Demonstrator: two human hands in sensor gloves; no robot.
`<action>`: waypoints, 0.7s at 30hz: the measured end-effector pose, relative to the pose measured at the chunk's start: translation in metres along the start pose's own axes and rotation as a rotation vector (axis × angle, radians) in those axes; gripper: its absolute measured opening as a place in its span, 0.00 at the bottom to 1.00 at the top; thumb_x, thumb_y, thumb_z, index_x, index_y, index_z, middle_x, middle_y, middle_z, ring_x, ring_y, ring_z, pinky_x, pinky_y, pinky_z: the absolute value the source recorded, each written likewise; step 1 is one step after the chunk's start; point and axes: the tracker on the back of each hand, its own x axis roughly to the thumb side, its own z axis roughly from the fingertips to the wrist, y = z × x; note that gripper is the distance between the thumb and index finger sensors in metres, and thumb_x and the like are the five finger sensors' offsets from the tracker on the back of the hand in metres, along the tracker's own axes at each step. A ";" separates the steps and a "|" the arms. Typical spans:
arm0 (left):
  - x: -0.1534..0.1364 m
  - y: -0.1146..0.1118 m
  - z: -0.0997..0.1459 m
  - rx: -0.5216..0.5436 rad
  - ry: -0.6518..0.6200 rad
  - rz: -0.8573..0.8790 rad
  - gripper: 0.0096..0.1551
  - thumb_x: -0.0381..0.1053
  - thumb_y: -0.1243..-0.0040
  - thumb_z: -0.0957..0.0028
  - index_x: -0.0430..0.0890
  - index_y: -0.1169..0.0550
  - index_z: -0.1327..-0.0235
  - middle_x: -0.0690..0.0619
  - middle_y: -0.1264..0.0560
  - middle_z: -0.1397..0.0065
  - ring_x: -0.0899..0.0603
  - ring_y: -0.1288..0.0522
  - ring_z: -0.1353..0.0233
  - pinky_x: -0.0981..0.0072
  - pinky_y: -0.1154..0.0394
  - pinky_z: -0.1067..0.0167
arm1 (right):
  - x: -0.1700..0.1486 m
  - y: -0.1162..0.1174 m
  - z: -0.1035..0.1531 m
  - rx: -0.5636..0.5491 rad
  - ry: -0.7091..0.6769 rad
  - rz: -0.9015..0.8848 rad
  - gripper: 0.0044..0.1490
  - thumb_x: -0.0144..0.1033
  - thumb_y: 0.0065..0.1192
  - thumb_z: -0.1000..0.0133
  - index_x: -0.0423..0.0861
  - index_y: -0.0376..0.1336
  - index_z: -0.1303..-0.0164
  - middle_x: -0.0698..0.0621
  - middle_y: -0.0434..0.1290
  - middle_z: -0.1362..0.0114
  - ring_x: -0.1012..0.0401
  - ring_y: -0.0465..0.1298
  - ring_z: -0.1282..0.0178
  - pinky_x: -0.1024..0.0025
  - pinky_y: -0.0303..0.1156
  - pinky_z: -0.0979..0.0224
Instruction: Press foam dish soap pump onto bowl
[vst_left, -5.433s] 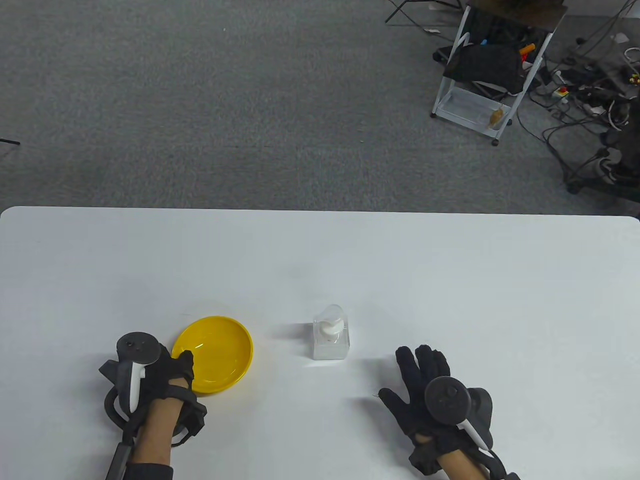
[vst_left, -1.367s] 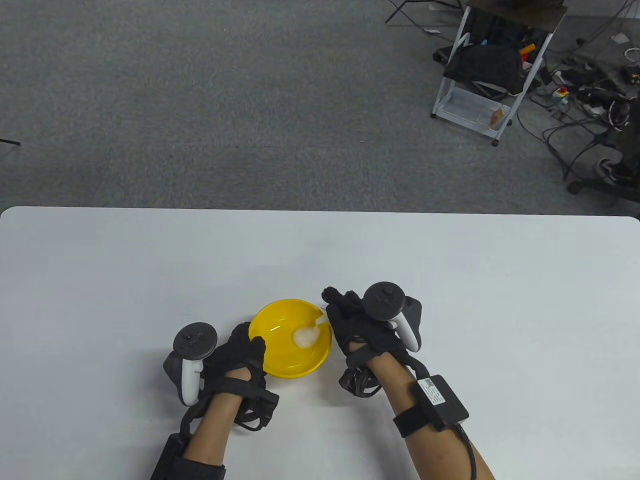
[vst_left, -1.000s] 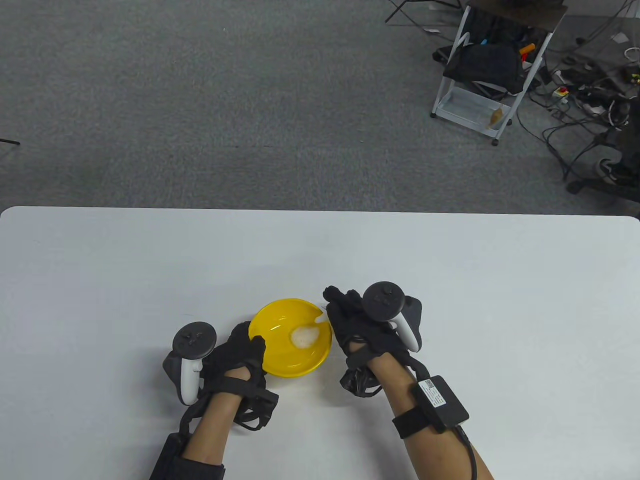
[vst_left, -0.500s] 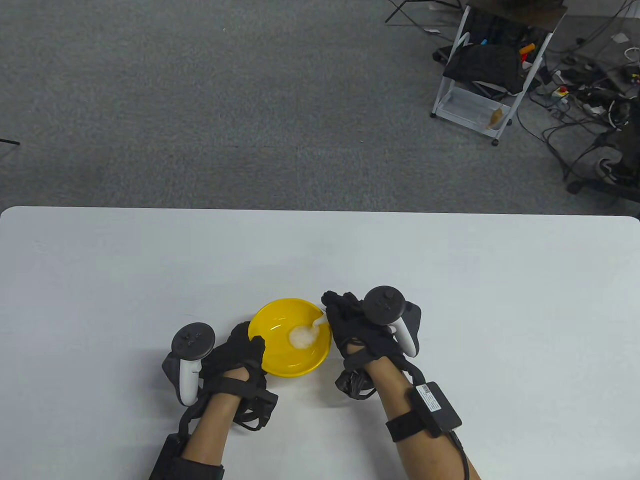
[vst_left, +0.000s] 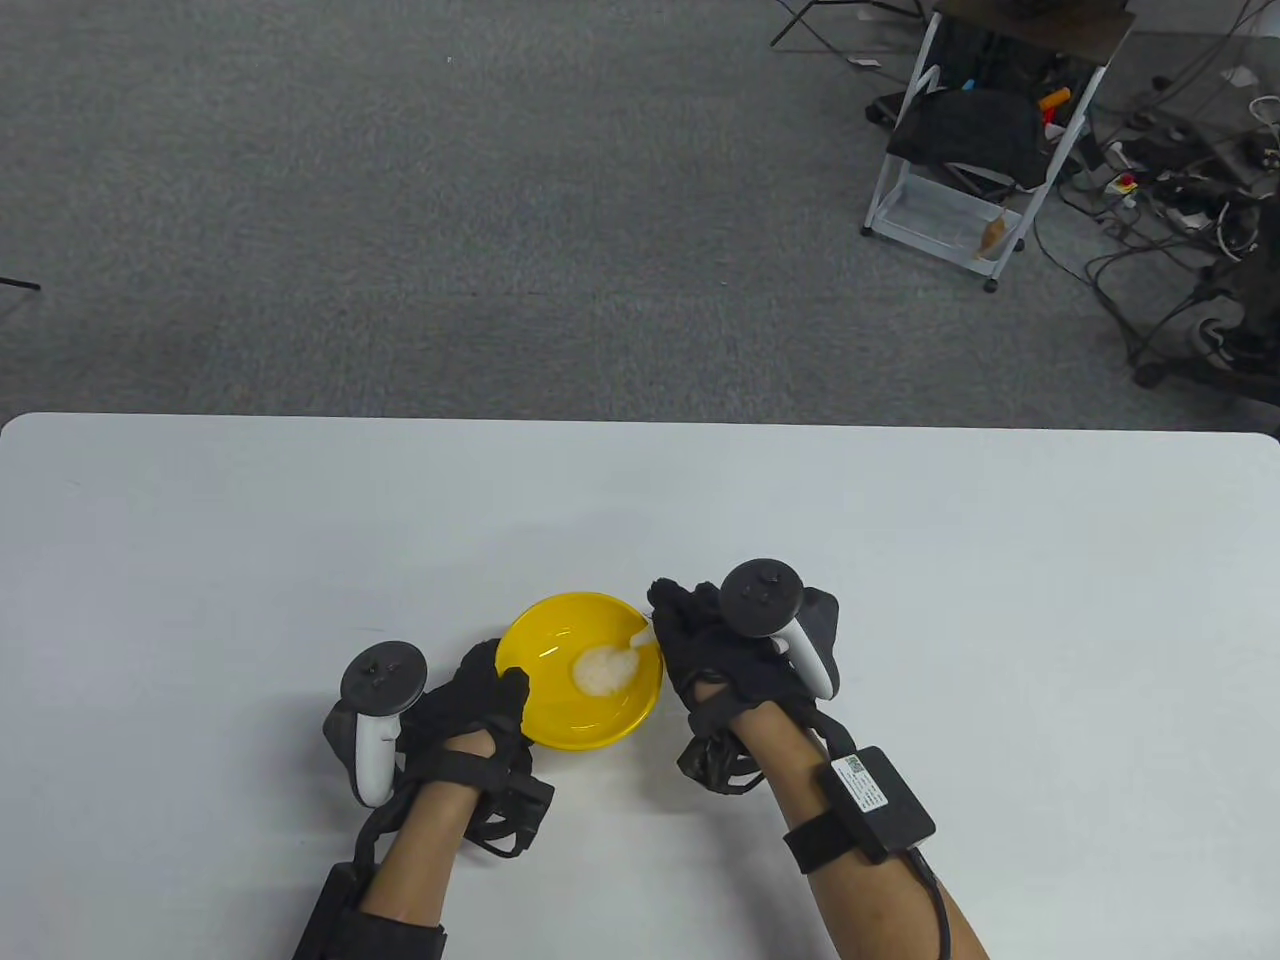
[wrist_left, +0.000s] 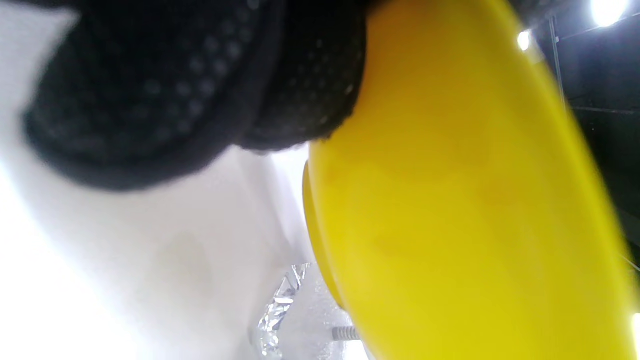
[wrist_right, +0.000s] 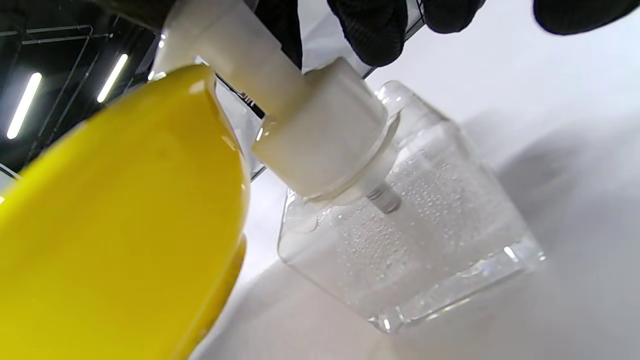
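The yellow bowl (vst_left: 580, 670) now sits nearer the worktop's (vst_left: 900, 560) middle, moved rightward from its first position to just beside the soap bottle (wrist_right: 400, 235). The left hand (vst_left: 470, 710) has travelled with it. The right hand (vst_left: 730, 650), earlier flat on the worktop, now covers the pump. White foam (vst_left: 603, 672) lies in the bowl, slightly larger than a second ago.

The yellow bowl (vst_left: 560, 705) and the clear soap dispenser (wrist_right: 400, 240) stand just beside each other near the surface's (vst_left: 900, 520) front edge — hemmed by the left hand (vst_left: 470, 710) and right hand (vst_left: 730, 660). Beyond them the surface lies open to its far edge and both sides.
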 end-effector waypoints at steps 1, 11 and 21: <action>0.000 0.000 0.000 0.000 -0.002 0.001 0.34 0.55 0.41 0.53 0.46 0.33 0.35 0.48 0.15 0.69 0.45 0.12 0.79 0.67 0.17 0.89 | 0.000 0.000 0.000 0.004 -0.002 0.013 0.42 0.59 0.40 0.48 0.58 0.53 0.21 0.34 0.48 0.15 0.30 0.43 0.18 0.18 0.53 0.33; 0.001 0.003 0.000 -0.002 -0.002 0.026 0.33 0.55 0.42 0.53 0.45 0.33 0.35 0.47 0.15 0.68 0.44 0.12 0.79 0.66 0.17 0.89 | -0.009 -0.004 0.011 -0.074 -0.042 -0.004 0.45 0.61 0.37 0.51 0.58 0.51 0.20 0.33 0.47 0.16 0.30 0.44 0.19 0.20 0.54 0.34; 0.001 0.007 0.000 0.002 -0.006 0.026 0.33 0.55 0.42 0.53 0.45 0.33 0.35 0.47 0.15 0.68 0.44 0.12 0.79 0.66 0.17 0.89 | -0.101 -0.020 0.092 -0.196 -0.033 0.121 0.48 0.66 0.40 0.52 0.59 0.47 0.19 0.33 0.45 0.16 0.30 0.42 0.20 0.18 0.52 0.34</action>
